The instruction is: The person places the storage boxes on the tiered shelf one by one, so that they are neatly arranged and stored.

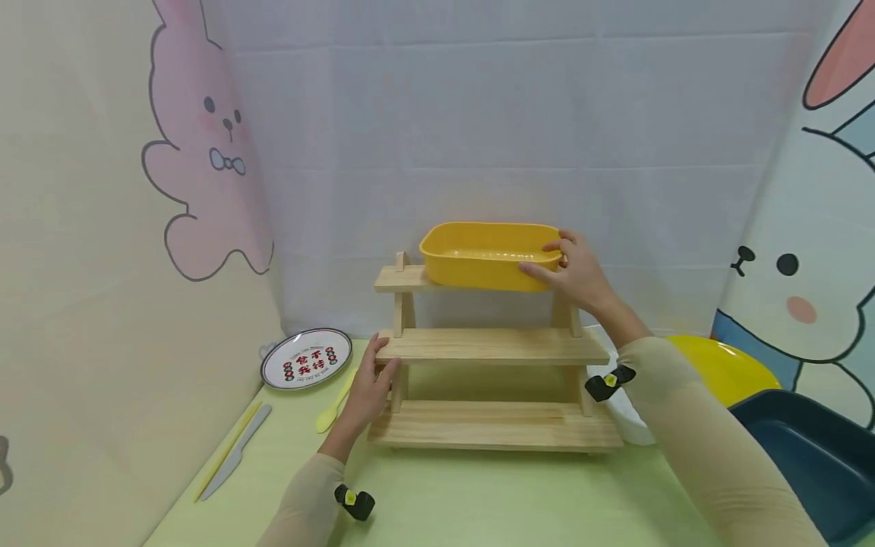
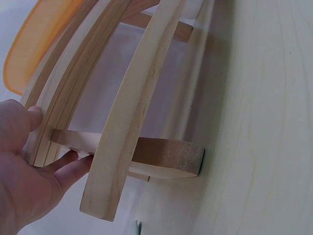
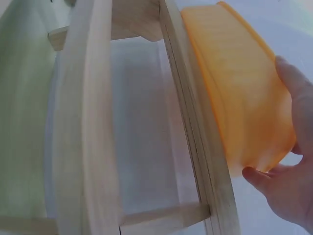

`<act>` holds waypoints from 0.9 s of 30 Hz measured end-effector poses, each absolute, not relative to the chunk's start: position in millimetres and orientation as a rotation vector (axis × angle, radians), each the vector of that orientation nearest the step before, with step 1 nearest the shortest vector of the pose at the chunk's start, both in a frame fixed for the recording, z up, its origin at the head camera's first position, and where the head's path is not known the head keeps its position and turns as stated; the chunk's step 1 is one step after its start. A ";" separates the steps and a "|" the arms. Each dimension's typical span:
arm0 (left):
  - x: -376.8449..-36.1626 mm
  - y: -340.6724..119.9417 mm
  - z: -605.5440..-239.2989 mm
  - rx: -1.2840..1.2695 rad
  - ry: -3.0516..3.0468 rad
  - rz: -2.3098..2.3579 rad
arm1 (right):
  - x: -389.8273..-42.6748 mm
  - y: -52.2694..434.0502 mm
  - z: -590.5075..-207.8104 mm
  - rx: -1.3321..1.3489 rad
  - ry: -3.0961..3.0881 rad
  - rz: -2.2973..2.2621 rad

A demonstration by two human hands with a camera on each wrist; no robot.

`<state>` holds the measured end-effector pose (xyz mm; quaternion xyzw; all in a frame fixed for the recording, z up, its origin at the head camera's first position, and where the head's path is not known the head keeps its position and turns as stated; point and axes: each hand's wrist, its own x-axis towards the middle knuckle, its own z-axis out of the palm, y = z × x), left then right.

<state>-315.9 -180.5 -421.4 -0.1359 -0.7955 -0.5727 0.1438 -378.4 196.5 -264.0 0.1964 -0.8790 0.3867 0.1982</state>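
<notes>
R hand [image 1: 577, 273] grips the yellow tub [image 1: 488, 254] at its end, thumb over rim, fingers on the wall; tub sits on rack's [image 1: 492, 346] top shelf. L hand [image 1: 369, 387] clasps mid-shelf end, bracing. Keep tub level, rack steady w/ L.

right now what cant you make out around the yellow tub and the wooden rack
- Yellow tub: its base, head view, behind its own front wall; whether it fully rests on the wooden rack.
- Right hand: thumb tip, head view, past the tub rim.
- Dark blue tray: cut by the right edge, head view.
- Plate: lettering too small.
- Left hand: cut by the edge, left wrist view.
</notes>
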 end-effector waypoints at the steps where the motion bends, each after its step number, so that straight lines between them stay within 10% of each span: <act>1: -315.7 -180.5 -420.6 -0.399 -2.292 -1.650 | -380.2 195.7 -264.7 0.546 -2.447 1.096; 27: -318.6 -183.8 -425.4 -0.389 -2.299 -1.670 | -389.9 196.0 -257.1 0.656 -2.362 1.532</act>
